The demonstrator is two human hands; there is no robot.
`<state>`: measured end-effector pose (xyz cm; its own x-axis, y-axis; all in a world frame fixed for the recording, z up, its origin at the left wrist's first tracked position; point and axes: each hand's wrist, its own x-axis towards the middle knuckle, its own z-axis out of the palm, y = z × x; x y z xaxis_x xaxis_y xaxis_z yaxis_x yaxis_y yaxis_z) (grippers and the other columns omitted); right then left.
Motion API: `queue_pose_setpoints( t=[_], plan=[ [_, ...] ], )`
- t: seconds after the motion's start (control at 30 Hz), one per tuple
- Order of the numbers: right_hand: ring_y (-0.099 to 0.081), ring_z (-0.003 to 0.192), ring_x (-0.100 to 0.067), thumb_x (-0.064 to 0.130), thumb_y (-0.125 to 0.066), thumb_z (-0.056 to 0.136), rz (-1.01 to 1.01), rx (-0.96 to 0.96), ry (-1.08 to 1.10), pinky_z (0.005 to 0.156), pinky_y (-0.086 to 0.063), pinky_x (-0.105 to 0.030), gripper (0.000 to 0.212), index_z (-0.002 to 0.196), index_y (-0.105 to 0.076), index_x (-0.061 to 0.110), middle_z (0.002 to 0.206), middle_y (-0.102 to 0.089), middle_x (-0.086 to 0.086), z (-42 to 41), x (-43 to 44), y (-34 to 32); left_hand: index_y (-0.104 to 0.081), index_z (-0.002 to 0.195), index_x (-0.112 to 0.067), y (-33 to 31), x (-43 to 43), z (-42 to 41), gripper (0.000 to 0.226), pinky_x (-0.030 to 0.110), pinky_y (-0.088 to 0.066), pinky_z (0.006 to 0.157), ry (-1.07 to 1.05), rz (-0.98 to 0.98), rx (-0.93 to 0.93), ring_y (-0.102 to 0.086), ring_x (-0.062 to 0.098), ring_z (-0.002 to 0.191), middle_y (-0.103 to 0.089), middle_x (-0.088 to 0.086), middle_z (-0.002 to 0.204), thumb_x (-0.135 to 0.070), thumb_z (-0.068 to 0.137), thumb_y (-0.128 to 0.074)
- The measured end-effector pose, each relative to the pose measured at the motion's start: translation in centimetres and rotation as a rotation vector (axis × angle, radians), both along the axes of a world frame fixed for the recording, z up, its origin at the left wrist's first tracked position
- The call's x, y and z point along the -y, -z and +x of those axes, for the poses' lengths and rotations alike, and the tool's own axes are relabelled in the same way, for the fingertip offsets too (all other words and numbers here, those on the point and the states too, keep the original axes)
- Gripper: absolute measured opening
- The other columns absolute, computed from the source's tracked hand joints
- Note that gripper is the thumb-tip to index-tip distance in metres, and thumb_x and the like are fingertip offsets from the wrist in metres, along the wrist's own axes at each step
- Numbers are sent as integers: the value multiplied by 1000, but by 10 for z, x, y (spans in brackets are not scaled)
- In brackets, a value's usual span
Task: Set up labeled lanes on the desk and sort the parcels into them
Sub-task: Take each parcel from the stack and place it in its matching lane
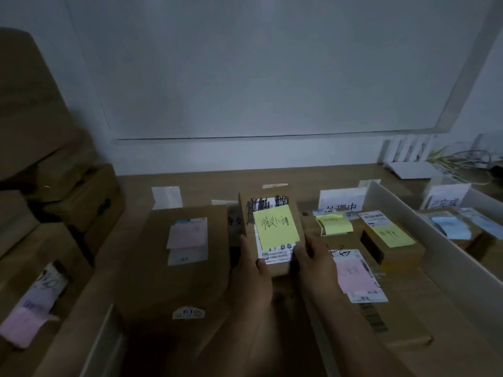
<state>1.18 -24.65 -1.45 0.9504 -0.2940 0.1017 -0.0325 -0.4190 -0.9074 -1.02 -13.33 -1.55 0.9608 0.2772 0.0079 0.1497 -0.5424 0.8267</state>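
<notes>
Small brown parcel (pixel 272 251), held above the desk (pixel 272 174) at centre; left hand (pixel 253 270) and right hand (pixel 315 257) curl their fingers round its lower end. A handwritten yellow note (pixel 275 225) covers its black-scribbled white label.

Handwritten in black on the yellow sticky note (pixel 275 225) stuck to the held parcel (pixel 294 213): 待处理, loosely scrawled. Right of the held parcel, printed on a white upright card (pixel 341 204): 处理中, first character partly hidden. Farther right, on another white card (pixel 446 201): 已完成. Just left, on a half-hidden card (pixel 234 220): 待处. Left and nearer, on a small sticker (pixel 188 313) on a large parcel (pixel 152 268): 610, blurred. Shipping-label print too small to read.
</notes>
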Motion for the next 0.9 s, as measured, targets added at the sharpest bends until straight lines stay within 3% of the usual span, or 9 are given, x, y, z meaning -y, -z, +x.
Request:
queue_pose_setpoints(
  t=[0.13,0.23,0.37,0.47,0.6,0.7,0.8,0.9],
  plan=[
    [-62,83,-16,26,-45,96,-106,-10,3,74,-52,-37,20,105,-62,24,91,-67,3,13,-3,-2,4,150,-32,0,3,11,60,34,-47,91,-40,27,-5,-54,20,115,-46,1,142,-30,101,-30],
    [-60,85,-22,29,-45,96,-162,-49,14,70,-47,-33,24,115,-59,23,91,-64,-2,18,-5,-7,2,151,-28,-4,3,14,59,35,-47,94,-26,47,10,-53,21,117,-47,1,141,-29,102,-31],
    [-60,101,-27,39,-50,92,-129,-96,32,82,-46,-36,41,131,-49,25,110,-65,-6,17,-8,-11,-4,151,-25,-6,5,13,59,26,-39,96,0,31,46,-46,17,126,-42,-1,146,-24,101,-36],
    [-60,106,-26,43,-52,90,-96,-97,22,93,-48,-43,41,127,-52,25,115,-66,-3,15,-12,-13,-8,151,-28,-7,6,11,60,34,-38,105,6,23,35,-42,19,131,-38,-1,148,-23,99,-38],
    [-60,101,-22,32,-53,92,-66,-73,4,85,-46,-35,27,116,-56,19,100,-63,4,6,-14,-22,-16,149,-32,-11,7,4,58,36,-40,105,18,-7,37,-43,17,129,-41,-4,146,-21,98,-41],
    [-58,104,-21,29,-55,91,-65,-59,1,83,-43,-32,30,121,-54,23,106,-62,3,-4,-14,-29,-11,151,-29,-22,5,-6,59,38,-35,109,6,-28,-4,-36,18,135,-34,-2,151,-24,99,-39],
    [-57,108,-23,28,-54,91,-105,-43,-7,83,-42,-31,35,126,-52,27,118,-62,-2,-21,-15,-38,-12,151,-29,-38,1,-25,56,28,-34,99,28,2,18,-36,16,134,-32,-3,151,-27,100,-37],
    [-56,110,-23,27,-53,92,-124,-4,-15,84,-41,-31,35,127,-52,25,118,-60,-4,-47,-13,-48,-23,147,-30,-51,-6,-44,50,27,-37,94,48,7,55,-43,16,128,-41,-2,145,-30,100,-38]
  ],
)
